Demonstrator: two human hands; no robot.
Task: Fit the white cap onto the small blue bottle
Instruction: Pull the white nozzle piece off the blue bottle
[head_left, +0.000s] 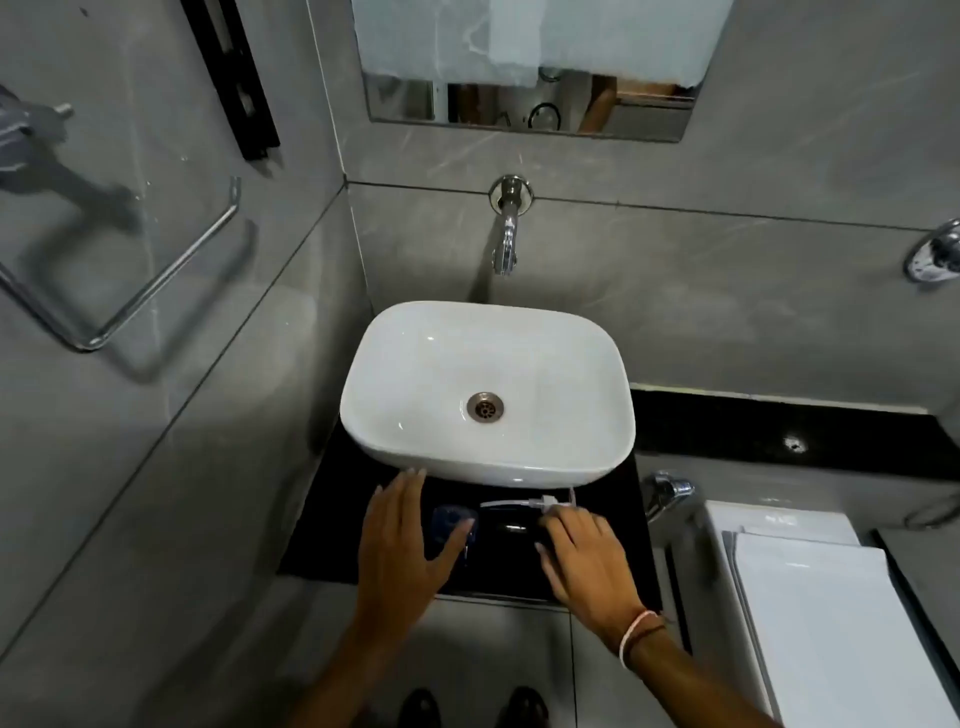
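The white basin (487, 395) holds nothing but its drain (485, 405). In front of it, on the narrow black counter (322, 535), stands the small blue bottle (451, 522), just beside the spread, open-fingered left hand (400, 551). The right hand (584, 553), fingers loosely apart, touches the white cap (540, 503) with its tube lying near the basin's front edge.

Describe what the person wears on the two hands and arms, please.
Both forearms are bare, with no sleeves in view. The left hand wears nothing. The right hand has two thin bands at its wrist, one pale pink-white and one dark brown. No rings or gloves show.
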